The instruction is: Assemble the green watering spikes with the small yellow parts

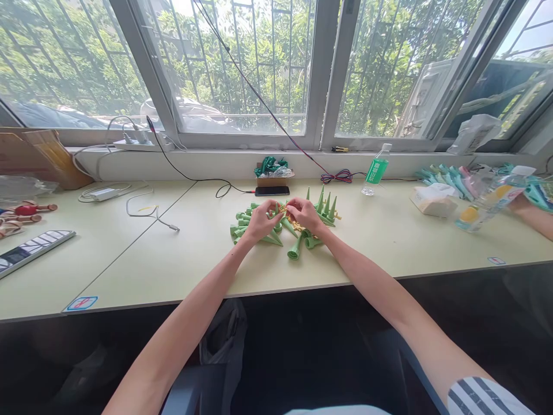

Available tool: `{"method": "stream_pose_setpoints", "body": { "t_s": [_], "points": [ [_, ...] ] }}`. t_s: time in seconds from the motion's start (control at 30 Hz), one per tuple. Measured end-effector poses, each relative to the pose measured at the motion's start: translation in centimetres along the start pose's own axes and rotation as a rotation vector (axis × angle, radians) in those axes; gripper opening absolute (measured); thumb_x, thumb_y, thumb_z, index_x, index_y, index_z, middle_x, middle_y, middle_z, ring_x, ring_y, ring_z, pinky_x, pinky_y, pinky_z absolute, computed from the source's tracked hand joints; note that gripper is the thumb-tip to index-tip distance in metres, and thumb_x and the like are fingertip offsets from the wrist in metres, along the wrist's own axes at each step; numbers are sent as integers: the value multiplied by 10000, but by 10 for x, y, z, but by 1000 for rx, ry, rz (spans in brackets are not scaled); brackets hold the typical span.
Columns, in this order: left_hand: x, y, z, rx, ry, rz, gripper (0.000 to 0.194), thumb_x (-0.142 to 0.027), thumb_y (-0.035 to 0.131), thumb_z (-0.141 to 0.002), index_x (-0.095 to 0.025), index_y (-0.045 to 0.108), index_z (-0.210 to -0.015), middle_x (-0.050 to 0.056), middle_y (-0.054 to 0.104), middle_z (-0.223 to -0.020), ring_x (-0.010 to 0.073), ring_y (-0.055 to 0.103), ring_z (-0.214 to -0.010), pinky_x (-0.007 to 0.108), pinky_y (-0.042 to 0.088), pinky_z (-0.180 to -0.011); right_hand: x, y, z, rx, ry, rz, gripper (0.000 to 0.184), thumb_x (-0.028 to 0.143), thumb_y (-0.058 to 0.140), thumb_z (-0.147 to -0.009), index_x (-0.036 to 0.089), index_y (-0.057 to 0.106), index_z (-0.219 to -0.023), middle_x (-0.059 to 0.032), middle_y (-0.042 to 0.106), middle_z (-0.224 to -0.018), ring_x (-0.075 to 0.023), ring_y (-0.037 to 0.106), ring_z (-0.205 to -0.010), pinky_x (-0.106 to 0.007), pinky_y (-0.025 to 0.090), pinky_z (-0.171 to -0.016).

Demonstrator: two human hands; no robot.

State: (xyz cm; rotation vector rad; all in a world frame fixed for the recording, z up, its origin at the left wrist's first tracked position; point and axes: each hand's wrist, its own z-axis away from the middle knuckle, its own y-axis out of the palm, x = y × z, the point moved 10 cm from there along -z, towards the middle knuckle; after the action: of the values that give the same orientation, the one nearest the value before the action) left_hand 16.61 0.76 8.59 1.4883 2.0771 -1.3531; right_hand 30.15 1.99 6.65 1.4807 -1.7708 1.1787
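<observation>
My left hand [262,221] and my right hand [305,215] meet above a pile on the table, fingertips pinched close together. What they pinch is too small to make out; a bit of yellow shows between them. Hollow green plastic cones [294,251] lie around and under the hands, several on their sides to the left. Other green cones [327,206] stand upright just right of my right hand. Small yellow pieces [297,226] lie in a heap beneath my fingers.
Behind the pile are a black phone [272,191] and a small box [276,181] with green stuff. A water bottle [377,170], tissue pack [434,199] and larger bottle [492,199] stand right, near another person's arm [536,213]. Cables [158,214] lie left; the table edge [280,292] is close.
</observation>
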Motion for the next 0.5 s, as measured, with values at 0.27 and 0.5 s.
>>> {"method": "stream_pose_setpoints", "body": {
  "t_s": [0.27,0.5],
  "points": [
    [-1,0,-1,1,3,31,220,-374,621,-808,-189,618,-927,36,649,-866,142,524,-735,222,429,-570,9,2,2,20,-40,32,260,445,558,-838,189,587,-800,2,626,-637,-115,529,-488,-256,455,-529],
    [-1,1,0,0,11,26,228,-389,618,-812,-190,614,-923,34,664,-858,146,549,-732,233,450,-581,13,3,4,42,-72,118,309,484,577,-842,186,599,-762,14,580,-570,-126,526,-530,-254,432,-556]
  ]
}}
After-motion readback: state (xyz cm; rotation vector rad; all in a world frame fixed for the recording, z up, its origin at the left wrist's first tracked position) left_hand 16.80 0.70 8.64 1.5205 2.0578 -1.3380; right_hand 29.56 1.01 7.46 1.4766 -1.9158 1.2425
